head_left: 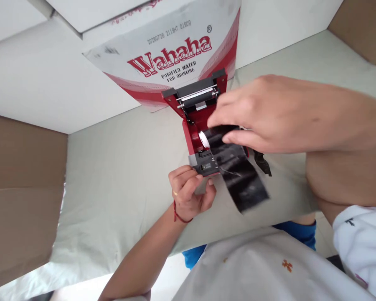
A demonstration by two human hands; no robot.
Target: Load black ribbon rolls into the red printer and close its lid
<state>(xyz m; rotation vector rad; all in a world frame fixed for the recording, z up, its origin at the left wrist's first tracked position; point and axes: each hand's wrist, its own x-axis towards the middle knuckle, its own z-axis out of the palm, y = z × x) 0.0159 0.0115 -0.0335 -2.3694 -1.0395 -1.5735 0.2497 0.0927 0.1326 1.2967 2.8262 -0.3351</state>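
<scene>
A small red and black printer (204, 168) sits on the cloth with its lid (196, 100) raised, showing a roller inside. My left hand (189, 188) has its fingers curled against the printer's front left edge. Above the open bay, my right hand (257, 113) pinches a roll of black film (241, 175) between thumb and fingers. The roll's white core (203, 139) shows at its left end, and a loose strip hangs over the front of the printer. My right fingers hide the right side of the bay.
Behind the printer stands a white and red water carton (178, 46). A brown box (21, 196) is at the left, and another brown box (363, 29) at the top right. A black scrap (263, 163) lies right of the printer on the pale green cloth (119, 179).
</scene>
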